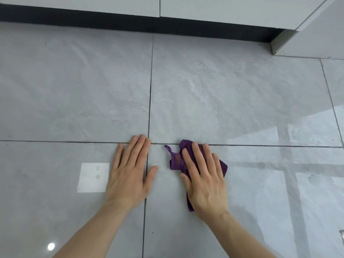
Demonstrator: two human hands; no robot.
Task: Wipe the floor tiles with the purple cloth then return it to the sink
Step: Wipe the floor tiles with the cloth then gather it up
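Observation:
The purple cloth lies crumpled on the glossy grey floor tiles, just below a horizontal grout line. My right hand presses flat on top of it with fingers spread, covering most of it; a loop and edges stick out to the left and below the palm. My left hand rests flat on the tiles to the left, straddling the vertical grout line, fingers apart and holding nothing. The sink is out of view.
White cabinet fronts with a dark toe-kick recess run along the top. A cabinet corner juts out at the upper right. Bright reflections, including a white square patch, show on the tiles.

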